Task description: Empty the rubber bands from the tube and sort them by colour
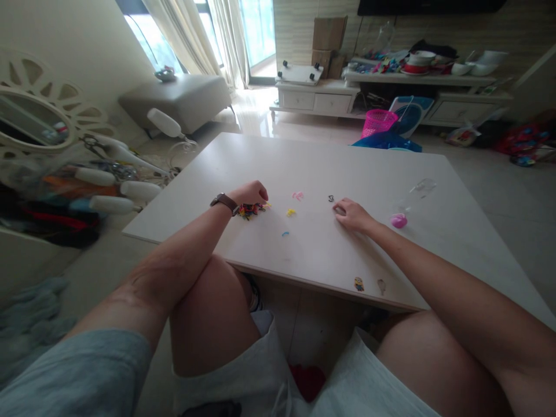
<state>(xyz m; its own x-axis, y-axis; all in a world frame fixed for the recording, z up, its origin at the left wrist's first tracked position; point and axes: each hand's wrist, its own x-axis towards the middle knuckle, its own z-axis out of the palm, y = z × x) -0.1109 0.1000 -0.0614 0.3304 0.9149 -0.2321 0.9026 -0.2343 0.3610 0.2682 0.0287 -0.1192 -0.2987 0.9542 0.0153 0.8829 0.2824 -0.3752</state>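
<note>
My left hand, a dark watch on its wrist, bends down over the right side of a mixed pile of small colourful pieces. Its fingers are closed, and whatever is between them is too small to make out. My right hand rests on the white table with fingers slightly apart, beside a few small black pieces. Between the hands lie separate small groups: pink pieces, yellow pieces and a blue piece.
Right of my right hand are a pink round object and a clear plastic item. A yellow cartoon figure sticker lies at the table's near edge. Past the far edge stands a pink basket; a white lamp is at the left.
</note>
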